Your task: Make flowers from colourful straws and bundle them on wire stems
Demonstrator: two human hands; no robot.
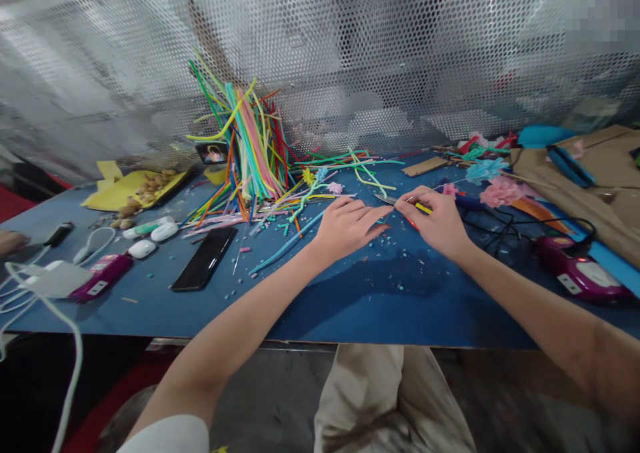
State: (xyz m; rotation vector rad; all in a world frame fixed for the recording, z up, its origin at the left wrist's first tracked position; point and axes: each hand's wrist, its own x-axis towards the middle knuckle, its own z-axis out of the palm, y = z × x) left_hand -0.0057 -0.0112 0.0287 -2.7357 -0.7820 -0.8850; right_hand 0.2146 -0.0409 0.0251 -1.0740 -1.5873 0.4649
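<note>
a hand tool (386, 200) with a silver tip and red and yellow handles is above the bench (320, 313), a little right of the middle, in the right hand (435, 216). its long axis runs roughly left to right, the tip pointing left and slightly far, the handles lying to the right and nearer. the right grip is pinching the tool, fingers curled over its handles. the left hand (345, 226) is palm down just left of the tip, its fingers reaching right; whether the left grip pinches anything, i cannot tell. left of that hand a blue stem (295, 241) slants from near left to far right, and beyond it are small flowers (309, 176) in yellow, blue and pink. farther left stands a bundle of coloured stems (260, 146), with a black phone (205, 258) on its near side.
</note>
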